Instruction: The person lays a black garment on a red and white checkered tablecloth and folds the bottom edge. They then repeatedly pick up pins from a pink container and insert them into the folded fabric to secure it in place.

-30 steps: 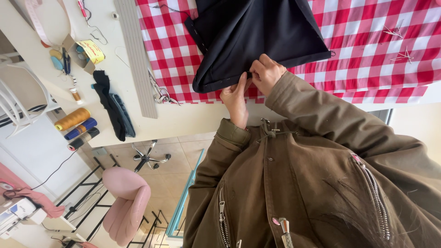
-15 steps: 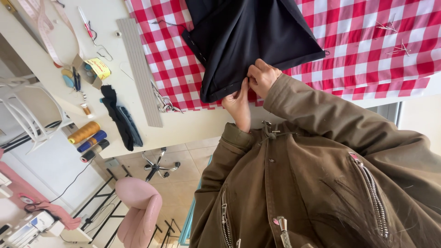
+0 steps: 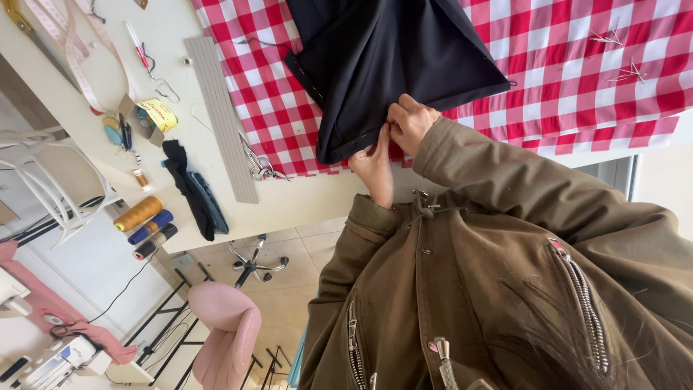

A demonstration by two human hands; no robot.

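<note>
Two hands pinch one black fabric [image 3: 390,58] edge at 12 o'clock, over red-checked cloth [image 3: 577,79] on white worktop [image 3: 303,198]. Right hand [image 3: 410,124] and left hand [image 3: 375,165]: fingers clamped on the hem. Grey ruler [image 3: 220,119] at 10, scissors [image 3: 258,165] beside it.

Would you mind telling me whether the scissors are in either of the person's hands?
No, the scissors lie on the table apart from both hands, which pinch the black fabric at its edge.
</note>
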